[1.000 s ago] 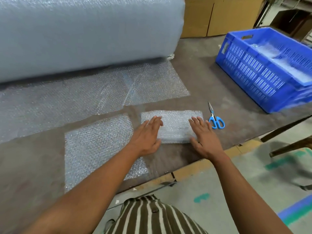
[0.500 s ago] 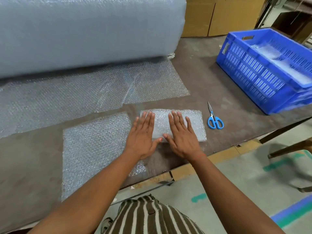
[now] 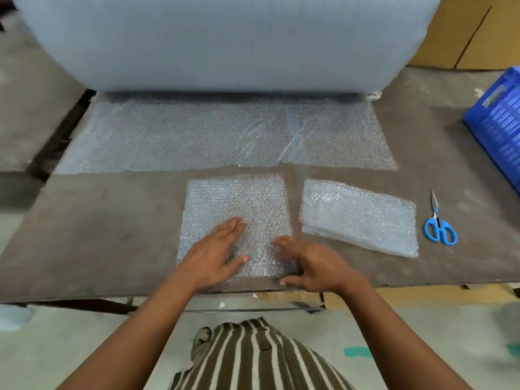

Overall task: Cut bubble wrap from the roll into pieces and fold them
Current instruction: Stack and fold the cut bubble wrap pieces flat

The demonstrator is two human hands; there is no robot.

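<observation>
A big roll of bubble wrap (image 3: 225, 40) lies across the back of the table, its loose end (image 3: 225, 136) spread flat toward me. A cut square piece (image 3: 239, 204) lies near the front edge. My left hand (image 3: 216, 249) rests flat on its near part, fingers straight. My right hand (image 3: 312, 266) is at the piece's near right corner, fingers loosely bent and touching the wrap. A folded piece (image 3: 360, 218) lies just to the right. Blue-handled scissors (image 3: 439, 223) lie shut beyond it.
The brown table (image 3: 98, 235) runs left and right. A blue slatted crate (image 3: 498, 122) stands at the right edge. Cardboard boxes (image 3: 464, 38) sit behind the roll at the right. The table's front edge is just under my wrists.
Both hands have left the folded piece and moved left onto the flat cut square. The view has shifted left, so the crate is mostly out of frame.
</observation>
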